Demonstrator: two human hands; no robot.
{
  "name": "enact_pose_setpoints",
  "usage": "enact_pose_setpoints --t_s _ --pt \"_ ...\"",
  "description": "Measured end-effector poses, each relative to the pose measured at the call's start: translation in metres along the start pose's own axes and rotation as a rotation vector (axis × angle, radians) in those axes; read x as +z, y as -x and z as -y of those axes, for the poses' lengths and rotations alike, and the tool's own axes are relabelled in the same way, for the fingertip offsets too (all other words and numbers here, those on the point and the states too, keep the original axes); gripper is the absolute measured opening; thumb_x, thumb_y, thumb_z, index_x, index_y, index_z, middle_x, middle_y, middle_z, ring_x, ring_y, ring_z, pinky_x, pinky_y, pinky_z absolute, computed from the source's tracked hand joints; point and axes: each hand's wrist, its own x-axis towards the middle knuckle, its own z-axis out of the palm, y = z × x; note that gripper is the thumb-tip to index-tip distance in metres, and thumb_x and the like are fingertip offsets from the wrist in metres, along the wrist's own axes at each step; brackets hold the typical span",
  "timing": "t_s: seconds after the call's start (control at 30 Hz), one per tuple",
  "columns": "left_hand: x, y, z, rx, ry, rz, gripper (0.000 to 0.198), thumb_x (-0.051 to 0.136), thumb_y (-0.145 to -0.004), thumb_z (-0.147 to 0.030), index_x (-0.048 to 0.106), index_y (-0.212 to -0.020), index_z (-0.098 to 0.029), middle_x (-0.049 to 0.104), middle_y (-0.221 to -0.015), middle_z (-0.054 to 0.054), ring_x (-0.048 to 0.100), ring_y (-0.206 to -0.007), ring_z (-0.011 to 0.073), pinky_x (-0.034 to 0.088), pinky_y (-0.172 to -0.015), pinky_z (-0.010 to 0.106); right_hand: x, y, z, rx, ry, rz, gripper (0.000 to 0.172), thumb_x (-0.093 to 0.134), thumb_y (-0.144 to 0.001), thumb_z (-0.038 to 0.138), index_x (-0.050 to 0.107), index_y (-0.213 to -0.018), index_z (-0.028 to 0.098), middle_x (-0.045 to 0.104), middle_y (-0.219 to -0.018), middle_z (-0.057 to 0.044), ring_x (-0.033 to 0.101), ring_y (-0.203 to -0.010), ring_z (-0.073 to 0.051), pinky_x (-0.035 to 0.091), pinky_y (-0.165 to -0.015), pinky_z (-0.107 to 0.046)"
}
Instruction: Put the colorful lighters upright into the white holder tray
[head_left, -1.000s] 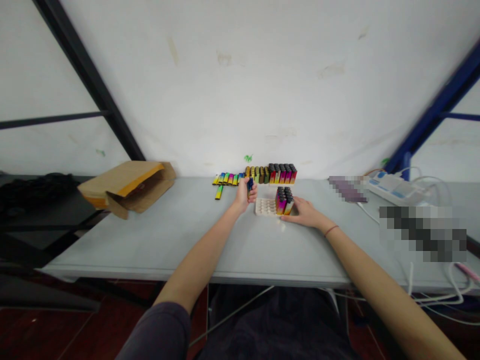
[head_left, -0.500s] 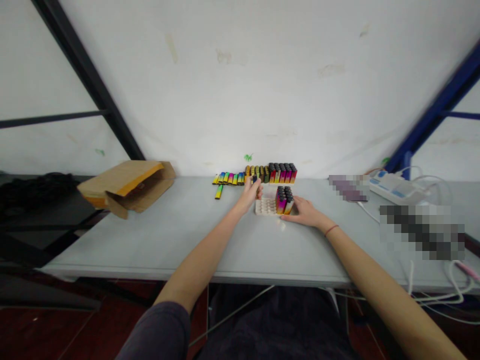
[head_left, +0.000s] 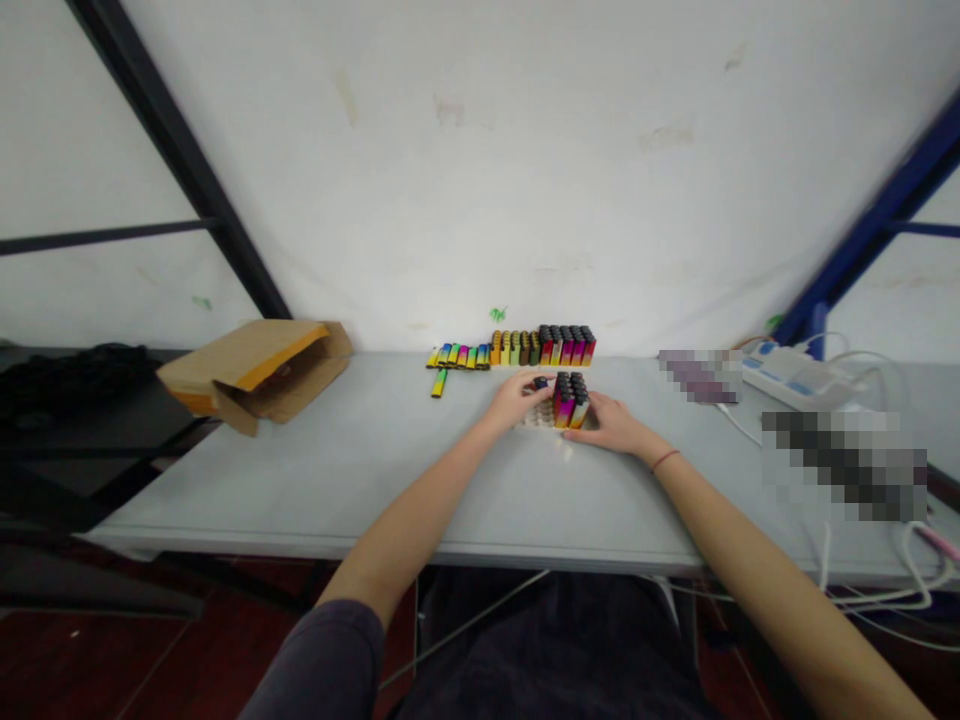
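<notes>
My left hand (head_left: 517, 398) is closed on a dark-topped lighter (head_left: 541, 383) over the left part of a white tray with round sockets (head_left: 538, 416). The lighter's body is mostly hidden by my fingers. Upright lighters with black tops and magenta-to-yellow bodies (head_left: 565, 408) fill the tray's right part. My right hand (head_left: 613, 424) grips the tray's right end, thumb along the front edge and fingers behind the lighters.
Against the wall stand black-topped lighters (head_left: 568, 346) and yellow and green lighters (head_left: 514, 350). Several bright lighters (head_left: 459, 357) lie left of them, with one green-yellow lighter (head_left: 439, 384) in front. An open cardboard box (head_left: 255, 370) lies left; a power strip (head_left: 791, 374) and cables are right.
My left hand has moved right and slightly toward me with the lighter, from behind the tray's left end to over its sockets. My right hand has stayed at the tray.
</notes>
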Motion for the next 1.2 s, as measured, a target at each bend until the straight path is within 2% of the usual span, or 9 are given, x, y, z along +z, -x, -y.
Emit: enact_pose_setpoints --t_s 0.17,0.27,0.5,0.63,0.8,0.9,1.0,1.1,1.2 --pt "0.001 0.001 0.000 -0.006 -0.067 -0.029 0.041 0.075 -0.079 -0.021 0.065 -0.119 -0.021 0.073 -0.105 0.007 0.070 -0.097 0.0201 0.054 -0.091 0.033 0.000 0.000 -0.001 0.004 0.013 0.011 0.076 0.070 -0.078 0.065 0.057 -0.136 0.017 0.062 -0.138 -0.018 0.059 -0.123 -0.040 0.045 -0.103 -0.053" --pt "0.002 0.000 0.001 -0.007 -0.097 -0.048 0.038 0.073 -0.082 -0.018 0.059 -0.117 -0.021 0.073 -0.100 0.004 0.071 -0.098 0.0194 0.055 -0.092 0.033 0.001 -0.001 -0.002 0.005 0.019 0.015 0.078 0.070 -0.077 0.065 0.056 -0.137 0.016 0.062 -0.139 -0.019 0.059 -0.124 -0.041 0.046 -0.103 -0.053" --pt "-0.002 0.000 0.000 0.160 -0.414 -0.006 0.028 0.063 -0.091 -0.024 0.063 -0.119 -0.021 0.067 -0.121 0.008 0.067 -0.107 0.0214 0.052 -0.100 0.037 0.001 -0.001 -0.002 -0.016 0.014 0.000 0.079 0.069 -0.078 0.066 0.056 -0.137 0.015 0.061 -0.139 -0.020 0.058 -0.125 -0.041 0.045 -0.104 -0.054" --pt "-0.003 0.000 0.000 0.222 -0.588 0.015 0.035 0.053 -0.096 -0.024 0.065 -0.129 -0.020 0.064 -0.120 0.011 0.063 -0.114 0.0225 0.049 -0.104 0.036 0.002 0.000 -0.002 -0.010 0.029 -0.007 0.077 0.069 -0.078 0.066 0.056 -0.136 0.016 0.062 -0.138 -0.019 0.059 -0.123 -0.041 0.046 -0.103 -0.054" --pt "-0.010 -0.001 -0.002 0.236 -0.719 0.071 0.051 0.051 -0.096 -0.023 0.051 -0.147 -0.020 0.063 -0.122 0.011 0.060 -0.115 0.0238 0.047 -0.104 0.038 0.001 0.000 -0.002 -0.006 0.025 -0.015 0.077 0.069 -0.078 0.064 0.056 -0.135 0.015 0.062 -0.138 -0.020 0.060 -0.121 -0.041 0.046 -0.103 -0.055" --pt "-0.032 -0.003 -0.008 0.127 -0.778 -0.007 0.044 0.051 -0.096 -0.026 0.058 -0.139 -0.017 0.065 -0.118 0.012 0.060 -0.115 0.0248 0.045 -0.105 0.038 0.000 -0.001 -0.002 -0.015 0.015 0.006 0.076 0.069 -0.078 0.065 0.057 -0.134 0.015 0.062 -0.138 -0.019 0.059 -0.123 -0.040 0.046 -0.103 -0.052" --pt "-0.067 -0.002 -0.010 -0.149 -0.903 -0.132 0.027 0.049 -0.096 -0.023 0.071 -0.110 -0.014 0.067 -0.110 0.014 0.061 -0.111 0.0264 0.046 -0.103 0.038 -0.001 -0.001 -0.002 -0.008 0.018 0.026 0.076 0.068 -0.079 0.065 0.057 -0.133 0.014 0.062 -0.138 -0.020 0.059 -0.123 -0.040 0.047 -0.102 -0.052" --pt "-0.102 0.004 -0.006 -0.387 -1.010 -0.248 0.027 0.056 -0.093 -0.024 0.066 -0.117 -0.016 0.063 -0.120 0.016 0.060 -0.114 0.0296 0.048 -0.097 0.039 -0.001 -0.001 -0.002 -0.001 0.024 0.019 0.077 0.068 -0.079 0.065 0.056 -0.135 0.014 0.061 -0.138 -0.020 0.059 -0.123 -0.040 0.046 -0.103 -0.052" --pt "-0.124 0.009 0.006 -0.589 -1.028 -0.264 0.042 0.062 -0.090 -0.042 0.064 -0.122 -0.014 0.060 -0.129 0.021 0.060 -0.118 0.0348 0.049 -0.094 0.041 0.000 -0.001 -0.003 -0.004 0.020 0.010 0.076 0.069 -0.078 0.065 0.057 -0.134 0.015 0.062 -0.137 -0.019 0.060 -0.122 -0.039 0.047 -0.103 -0.051"
